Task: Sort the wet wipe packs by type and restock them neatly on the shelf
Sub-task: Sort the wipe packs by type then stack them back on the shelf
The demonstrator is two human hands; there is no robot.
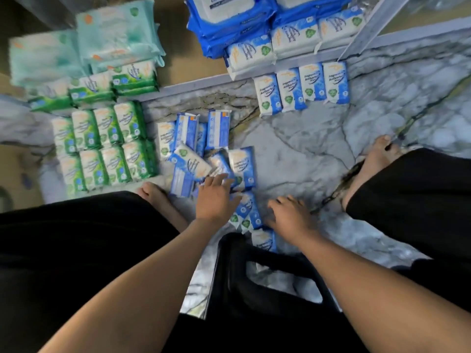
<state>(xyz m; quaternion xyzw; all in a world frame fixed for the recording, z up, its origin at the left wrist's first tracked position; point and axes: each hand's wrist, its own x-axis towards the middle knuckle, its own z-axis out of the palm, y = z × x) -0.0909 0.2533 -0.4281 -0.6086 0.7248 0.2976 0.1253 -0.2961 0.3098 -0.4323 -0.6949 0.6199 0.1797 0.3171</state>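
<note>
Reaching into a loose heap of blue antibacterial wipe packs (242,164) on the marble floor (305,154), the left hand (215,200) lies flat-fingered on them; the right hand (290,215) spreads, released, just beside.

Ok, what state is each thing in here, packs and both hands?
Loose blue packs: jumbled heap on the floor, unsorted.
Blue row: four packs side by side near the shelf.
Green packs: tidy rows on the floor.
Large blue packs: stacked on the shelf.
Left hand: fingers straight, resting on the heap.
Right hand: fingers spread, low beside nearest packs, holding nothing.
</note>
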